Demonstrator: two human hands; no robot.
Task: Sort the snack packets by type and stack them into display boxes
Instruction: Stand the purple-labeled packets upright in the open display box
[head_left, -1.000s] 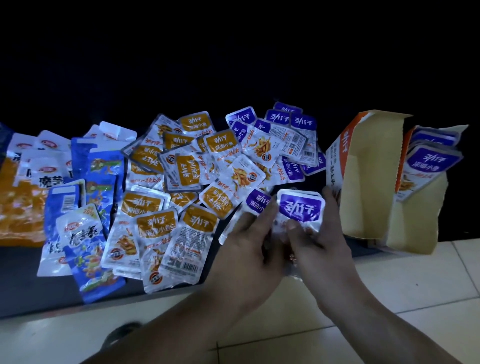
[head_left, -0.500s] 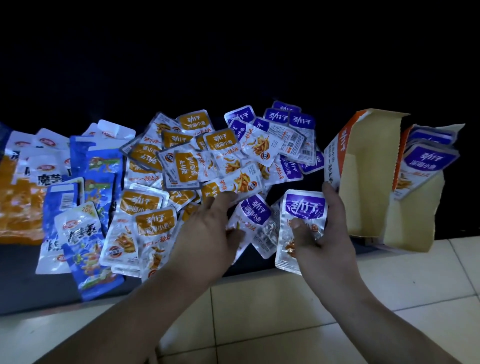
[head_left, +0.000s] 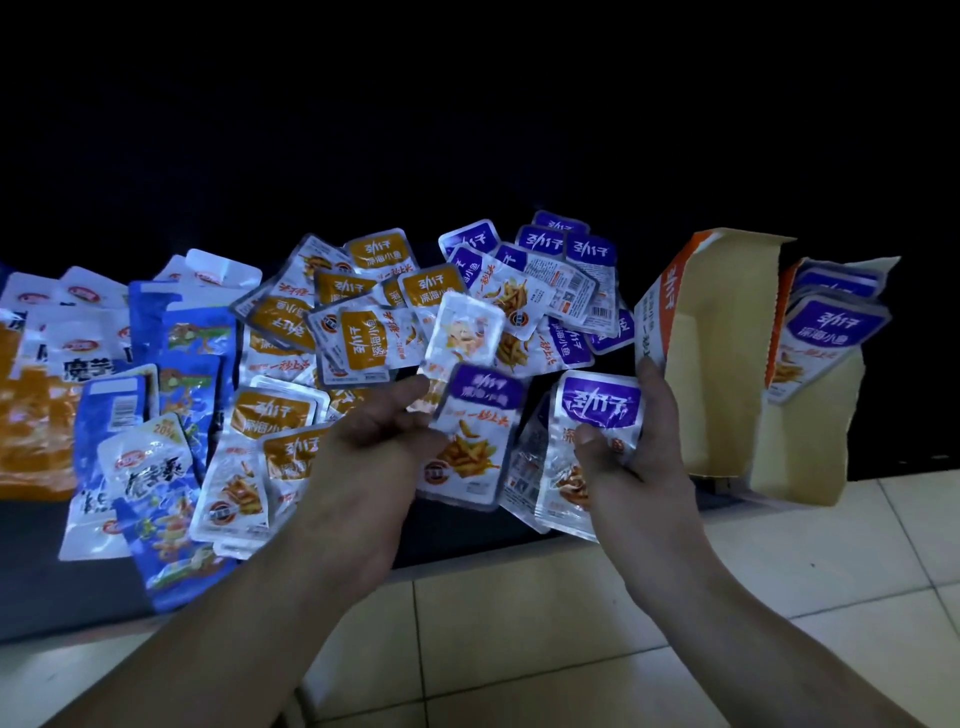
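Observation:
My left hand (head_left: 379, 441) pinches a purple-labelled snack packet (head_left: 475, 436) at its left edge and holds it lifted above the pile. My right hand (head_left: 641, 447) grips a small stack of purple-labelled packets (head_left: 592, 415), thumb across the front. Just right of that hand stands an open cardboard display box (head_left: 722, 364) with purple packets (head_left: 826, 332) standing in its far compartment. A heap of orange-labelled packets (head_left: 358, 338) and more purple ones (head_left: 550, 280) lies on the dark table (head_left: 31, 571) behind my hands.
Blue packets (head_left: 171, 457) and white-and-orange packets (head_left: 47, 364) lie at the left of the table. Pale floor tiles (head_left: 519, 649) show below the table's near edge. Everything beyond the table is dark.
My left hand went into the pile and came back holding a purple packet, now lifted toward the right hand. The right hand has kept its stack next to the box.

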